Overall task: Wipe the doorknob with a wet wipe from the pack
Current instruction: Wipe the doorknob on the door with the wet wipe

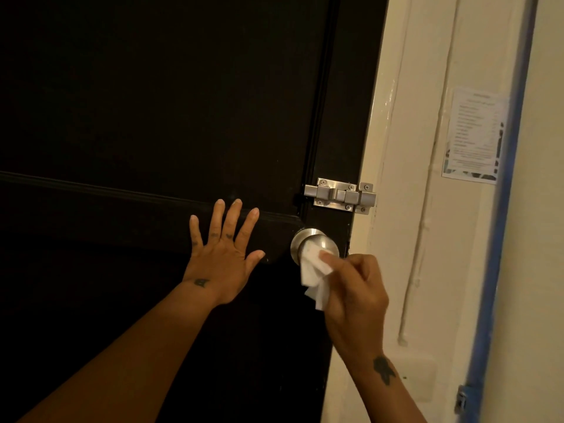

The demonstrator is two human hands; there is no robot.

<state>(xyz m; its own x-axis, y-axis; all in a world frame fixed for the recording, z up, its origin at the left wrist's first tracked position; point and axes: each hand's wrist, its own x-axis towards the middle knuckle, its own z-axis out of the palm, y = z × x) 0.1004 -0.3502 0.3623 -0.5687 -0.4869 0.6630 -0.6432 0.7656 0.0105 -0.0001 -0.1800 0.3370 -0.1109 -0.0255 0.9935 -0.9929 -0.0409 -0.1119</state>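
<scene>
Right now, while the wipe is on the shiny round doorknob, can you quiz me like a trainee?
1. True or false: the left hand lies flat, fingers spread, on the dark panelled door.
2. The right hand presses the crumpled white wet wipe on: A the cream wall, B the round silver metal doorknob, C the printed paper notice.
3. Fill in: the silver metal slide bolt sits ___ the doorknob.
Key: 1 true; 2 B; 3 above.

indoor doorway, likely lodging: dark door (152, 102), bolt latch (338, 195), printed wall notice (474, 135)
</scene>
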